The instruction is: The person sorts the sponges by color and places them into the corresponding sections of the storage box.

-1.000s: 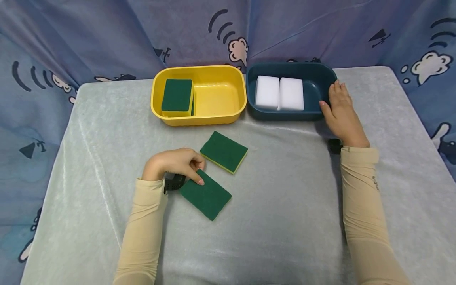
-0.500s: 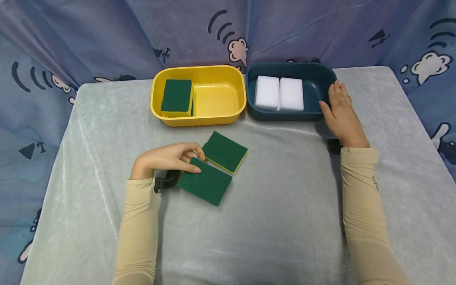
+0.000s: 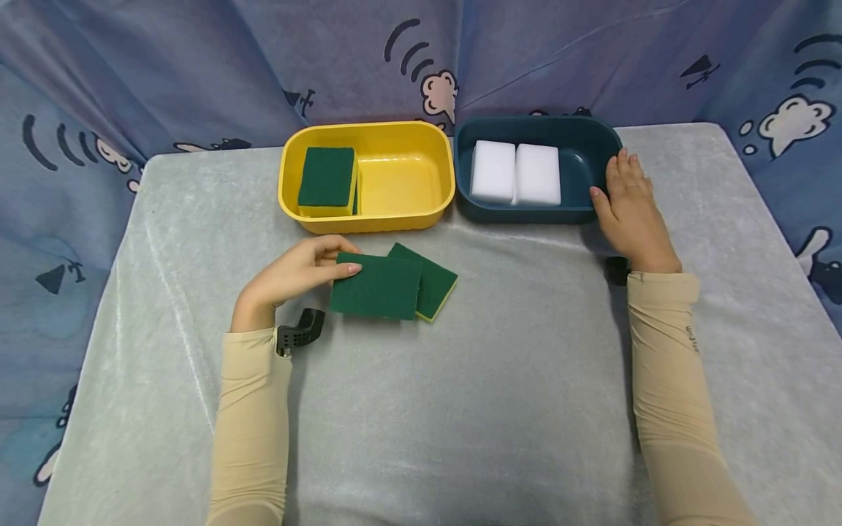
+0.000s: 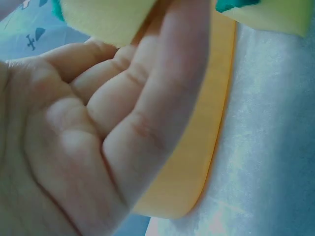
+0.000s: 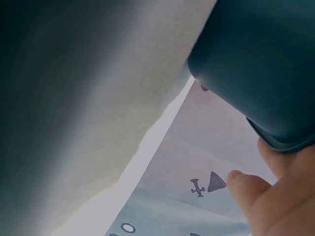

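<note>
In the head view my left hand [image 3: 296, 274] pinches a green-and-yellow scrub sponge [image 3: 376, 288] by its left end, thumb on the green face. The held sponge overlaps a second scrub sponge [image 3: 435, 286] lying on the table. From the left wrist view, the yellow foam [image 4: 110, 19] of the held sponge shows above my curled fingers. My right hand [image 3: 634, 215] rests on the right end of the dark blue bin [image 3: 526, 213], fingers laid along its rim. The right wrist view shows the bin's outer wall [image 5: 261, 64] with fingers at its rim.
A yellow bin [image 3: 401, 220] stands left of the blue one, with stacked scrub sponges [image 3: 327, 177] in its left half. Two white sponge blocks [image 3: 493, 172] sit side by side in the blue bin. A patterned curtain [image 3: 368, 66] hangs behind the table [image 3: 500, 409].
My left hand has lifted the nearer sponge and carried it away from me, toward the yellow bin, turning it level. The right hand stays at the blue bin.
</note>
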A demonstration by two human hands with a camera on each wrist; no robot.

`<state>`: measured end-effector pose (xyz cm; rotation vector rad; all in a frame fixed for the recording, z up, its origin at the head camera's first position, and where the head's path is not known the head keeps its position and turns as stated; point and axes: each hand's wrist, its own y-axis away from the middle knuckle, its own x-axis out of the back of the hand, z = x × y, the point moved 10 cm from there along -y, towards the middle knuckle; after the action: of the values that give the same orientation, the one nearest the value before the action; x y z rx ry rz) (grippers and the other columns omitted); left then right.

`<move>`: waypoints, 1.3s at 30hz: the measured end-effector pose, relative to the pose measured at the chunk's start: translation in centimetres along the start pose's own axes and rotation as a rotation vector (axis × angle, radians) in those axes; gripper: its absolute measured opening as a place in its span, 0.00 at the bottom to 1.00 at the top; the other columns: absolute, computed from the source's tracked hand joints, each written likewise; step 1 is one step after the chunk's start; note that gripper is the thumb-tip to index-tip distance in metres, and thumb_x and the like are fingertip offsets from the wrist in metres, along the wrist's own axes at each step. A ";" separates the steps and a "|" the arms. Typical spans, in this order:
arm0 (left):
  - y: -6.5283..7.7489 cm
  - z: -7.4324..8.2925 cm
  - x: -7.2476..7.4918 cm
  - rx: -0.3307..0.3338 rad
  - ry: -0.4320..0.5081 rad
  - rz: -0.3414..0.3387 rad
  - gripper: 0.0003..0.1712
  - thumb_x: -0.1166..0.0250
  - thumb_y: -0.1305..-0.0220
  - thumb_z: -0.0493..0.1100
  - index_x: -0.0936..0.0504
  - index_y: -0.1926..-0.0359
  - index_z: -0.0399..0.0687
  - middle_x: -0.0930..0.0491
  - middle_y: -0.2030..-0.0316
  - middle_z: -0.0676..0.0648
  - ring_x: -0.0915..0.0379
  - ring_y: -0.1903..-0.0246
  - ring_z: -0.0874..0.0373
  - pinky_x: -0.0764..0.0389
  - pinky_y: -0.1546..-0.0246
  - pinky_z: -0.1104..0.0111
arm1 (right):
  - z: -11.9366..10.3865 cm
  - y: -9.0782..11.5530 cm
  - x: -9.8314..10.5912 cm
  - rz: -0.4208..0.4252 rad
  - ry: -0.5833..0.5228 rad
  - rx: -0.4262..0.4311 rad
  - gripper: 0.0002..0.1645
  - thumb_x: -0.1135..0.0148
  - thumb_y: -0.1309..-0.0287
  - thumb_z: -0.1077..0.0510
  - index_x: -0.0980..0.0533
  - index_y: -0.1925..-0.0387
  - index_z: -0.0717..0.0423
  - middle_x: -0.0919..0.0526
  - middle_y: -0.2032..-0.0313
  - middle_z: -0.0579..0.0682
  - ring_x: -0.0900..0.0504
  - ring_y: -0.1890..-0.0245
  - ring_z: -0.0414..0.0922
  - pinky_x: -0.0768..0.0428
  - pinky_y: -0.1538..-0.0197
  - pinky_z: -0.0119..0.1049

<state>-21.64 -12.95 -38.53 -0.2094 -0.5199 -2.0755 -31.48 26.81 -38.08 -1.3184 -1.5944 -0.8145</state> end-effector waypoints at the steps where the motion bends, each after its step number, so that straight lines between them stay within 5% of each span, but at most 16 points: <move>1: 0.0 -0.1 0.2 0.010 0.003 0.014 0.16 0.41 0.34 0.42 0.24 0.50 0.36 0.27 0.74 0.49 0.30 0.70 0.52 0.27 0.65 0.64 | 0.0 0.0 0.0 -0.001 0.001 -0.001 0.38 0.67 0.27 0.48 0.58 0.30 0.72 0.64 0.28 0.62 0.70 0.28 0.52 0.67 0.31 0.56; 12: -0.2 -0.5 2.2 0.019 0.129 0.235 0.20 0.43 0.32 0.44 0.27 0.45 0.34 0.25 0.73 0.48 0.26 0.74 0.55 0.26 0.64 0.61 | 0.2 0.0 -0.1 -0.021 -0.012 -0.013 0.38 0.68 0.26 0.47 0.60 0.30 0.70 0.66 0.28 0.59 0.71 0.28 0.52 0.66 0.31 0.57; 20: -0.2 -1.1 3.9 0.016 0.321 0.502 0.22 0.43 0.32 0.46 0.30 0.45 0.33 0.23 0.68 0.51 0.23 0.72 0.63 0.20 0.67 0.71 | 0.1 0.0 -0.2 -0.021 -0.022 -0.011 0.38 0.69 0.27 0.46 0.60 0.29 0.69 0.66 0.28 0.58 0.71 0.28 0.49 0.65 0.31 0.56; 26: 0.5 -1.0 5.2 -0.019 0.313 0.747 0.21 0.40 0.33 0.44 0.29 0.46 0.34 0.32 0.78 0.50 0.28 0.78 0.65 0.21 0.75 0.73 | 0.2 0.0 -0.2 -0.026 -0.021 -0.017 0.38 0.68 0.26 0.47 0.60 0.30 0.70 0.66 0.28 0.59 0.71 0.28 0.51 0.66 0.31 0.55; 33: 0.7 -1.1 5.3 0.000 0.293 0.821 0.22 0.39 0.35 0.45 0.27 0.48 0.33 0.26 0.74 0.49 0.27 0.80 0.66 0.21 0.75 0.71 | 0.2 0.0 -0.1 -0.021 -0.027 -0.009 0.38 0.68 0.26 0.47 0.60 0.30 0.70 0.66 0.28 0.59 0.71 0.28 0.51 0.66 0.31 0.55; 39: 1.0 -0.6 5.2 0.031 0.136 0.855 0.23 0.39 0.35 0.49 0.27 0.51 0.33 0.21 0.71 0.43 0.28 0.83 0.62 0.27 0.81 0.73 | 0.2 0.0 -0.1 -0.014 -0.026 -0.001 0.38 0.68 0.26 0.47 0.59 0.30 0.70 0.65 0.28 0.60 0.70 0.28 0.52 0.66 0.31 0.55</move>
<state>-23.52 -17.76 -37.00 -0.2201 -0.2979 -1.2359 -31.53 26.92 -38.29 -1.3246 -1.6258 -0.8101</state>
